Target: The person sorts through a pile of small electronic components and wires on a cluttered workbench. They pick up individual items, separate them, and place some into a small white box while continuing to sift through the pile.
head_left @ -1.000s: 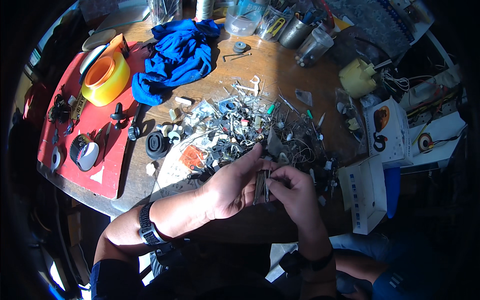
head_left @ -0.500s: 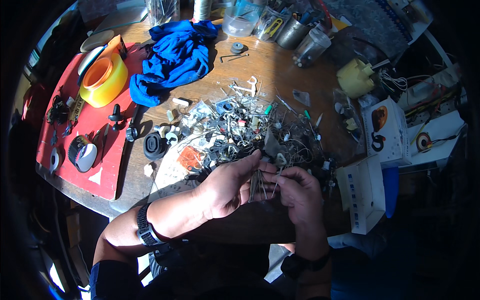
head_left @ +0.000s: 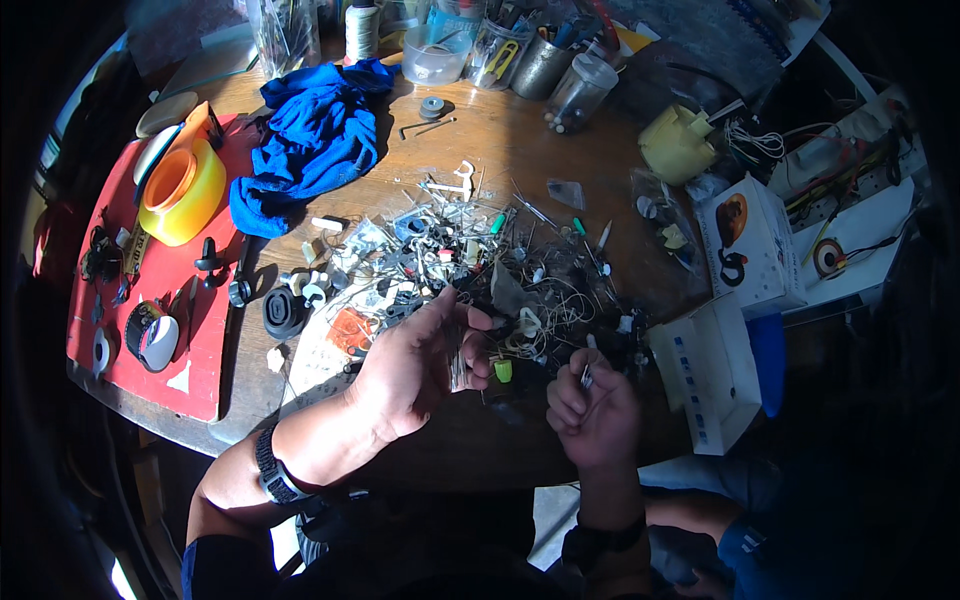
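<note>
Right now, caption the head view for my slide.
Left hand holding thin rods, right hand something shiny, by a parts pile.

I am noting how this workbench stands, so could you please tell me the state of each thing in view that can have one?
left hand: fingers curled, holding thin metal rods
thin metal rods: bunched together
right hand: fingers closed on a small shiny piece, too small to identify
blue cloth: crumpled
small parts: heaped loosely
low white box: open
red board: lying flat
clear bowl: unlidded

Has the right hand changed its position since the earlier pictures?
Yes: judged against the open white box, the right hand has shifted rightward, closer to it, and lower in the picture.
</note>
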The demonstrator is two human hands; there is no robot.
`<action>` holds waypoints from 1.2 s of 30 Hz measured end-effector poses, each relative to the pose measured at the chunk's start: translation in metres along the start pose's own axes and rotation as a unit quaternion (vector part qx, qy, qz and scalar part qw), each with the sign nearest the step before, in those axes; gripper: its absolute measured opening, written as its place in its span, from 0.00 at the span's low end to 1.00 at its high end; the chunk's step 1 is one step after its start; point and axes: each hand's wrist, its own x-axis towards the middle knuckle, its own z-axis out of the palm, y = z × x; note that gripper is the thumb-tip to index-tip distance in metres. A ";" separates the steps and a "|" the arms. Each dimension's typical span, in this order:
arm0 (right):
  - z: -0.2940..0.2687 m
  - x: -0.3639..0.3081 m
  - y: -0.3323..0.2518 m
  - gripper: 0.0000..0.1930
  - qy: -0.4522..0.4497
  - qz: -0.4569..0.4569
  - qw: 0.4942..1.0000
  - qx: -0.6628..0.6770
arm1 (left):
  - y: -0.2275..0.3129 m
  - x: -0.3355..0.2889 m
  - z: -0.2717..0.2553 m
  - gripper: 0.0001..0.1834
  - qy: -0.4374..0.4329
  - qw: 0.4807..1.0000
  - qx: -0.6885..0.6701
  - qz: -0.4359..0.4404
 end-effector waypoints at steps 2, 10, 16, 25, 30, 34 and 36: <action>-0.003 -0.006 0.002 0.04 0.041 -0.028 0.998 -0.032 | 0.000 -0.001 0.002 0.23 0.005 1.000 0.026 0.016; -0.011 -0.031 0.028 0.17 0.107 -0.181 0.955 -0.209 | 0.002 -0.001 0.001 0.22 -0.008 1.000 0.028 -0.005; -0.013 -0.035 0.034 0.18 0.047 -0.239 0.891 -0.383 | 0.003 -0.003 0.004 0.22 -0.007 0.998 0.056 0.003; -0.009 -0.036 0.028 0.18 0.027 -0.252 0.893 -0.372 | 0.000 -0.003 0.006 0.22 0.011 0.997 0.076 0.008; 0.004 -0.029 0.024 0.15 0.021 -0.117 0.992 -0.047 | -0.002 -0.008 0.014 0.07 -0.072 0.987 0.130 -0.055; 0.025 -0.014 0.023 0.11 -0.045 -0.169 0.985 0.004 | -0.009 -0.013 0.021 0.10 -0.098 0.938 0.313 -0.115; 0.036 -0.007 0.024 0.09 -0.042 -0.196 0.979 -0.028 | -0.011 -0.014 0.022 0.09 -0.093 0.935 0.312 -0.137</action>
